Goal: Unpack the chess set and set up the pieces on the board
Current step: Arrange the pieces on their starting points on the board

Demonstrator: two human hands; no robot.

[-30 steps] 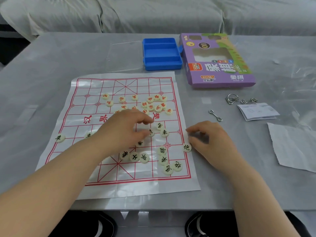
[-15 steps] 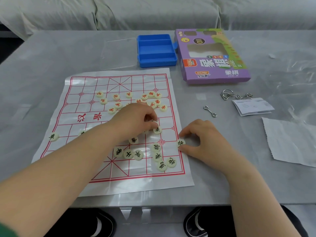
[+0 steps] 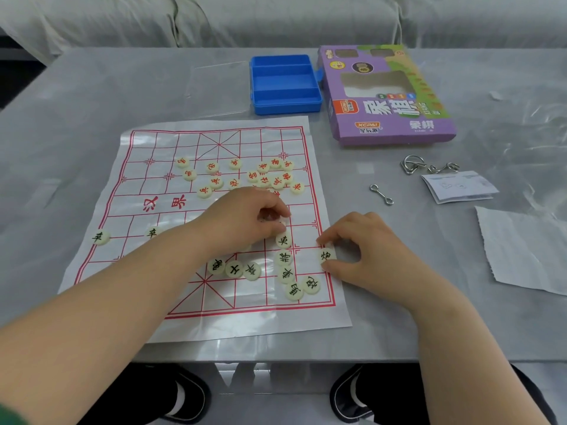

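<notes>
Chess pieces (image 3: 283, 258), flat cream discs lettered in red or black, lie scattered across a red-lined board sheet (image 3: 153, 154) spread on a grey table (image 3: 92, 102). The person's right hand (image 3: 365, 250) pinches one black-lettered disc (image 3: 326, 256) between thumb and forefinger at the sheet's right border, the disc lying flat on the sheet. The left hand (image 3: 242, 219) reaches over the middle of the board with its fingers curled down among the discs; whether it has hold of one cannot be told. Red-lettered discs (image 3: 264, 179) cluster just beyond the left hand, and two black-lettered ones sit well apart near the left border. Behind the board lie a blue tray (image 3: 285, 84), a clear lid (image 3: 217, 87) beside it and a purple box (image 3: 386, 118). Wire puzzles (image 3: 414, 164), a leaflet (image 3: 460, 187) and a ragged-edged white paper (image 3: 521, 250) lie to the right.
</notes>
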